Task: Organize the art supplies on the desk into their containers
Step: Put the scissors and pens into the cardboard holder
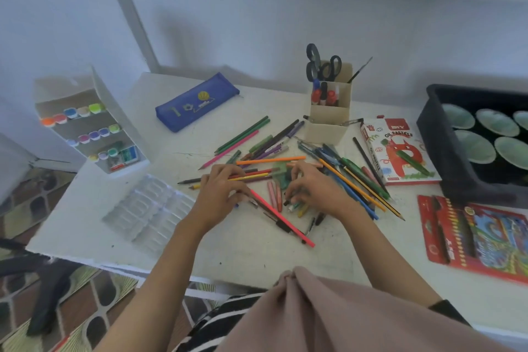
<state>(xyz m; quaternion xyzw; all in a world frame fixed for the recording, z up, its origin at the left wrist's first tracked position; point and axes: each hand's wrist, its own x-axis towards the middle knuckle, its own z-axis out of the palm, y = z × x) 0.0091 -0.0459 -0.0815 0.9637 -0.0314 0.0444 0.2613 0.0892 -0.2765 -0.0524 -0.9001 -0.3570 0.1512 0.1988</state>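
Two hands (220, 191), one pencil case (197, 101)

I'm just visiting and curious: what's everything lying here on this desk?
pencils, pens: dozens, mixed colours, scattered mid-desk
case: one, blue, back
holder: one, beige, behind pile
scissors: count unclear, black, in holder
pastel box: one, white-red, right
bin: one, black, far right
dishes: five showing, green, in bin
pencil box: one, red, front right
tray: one, clear, front left
rack: one, white, left
desk: one, white
hands: two; left hand grips pencils, right hand curled over pile
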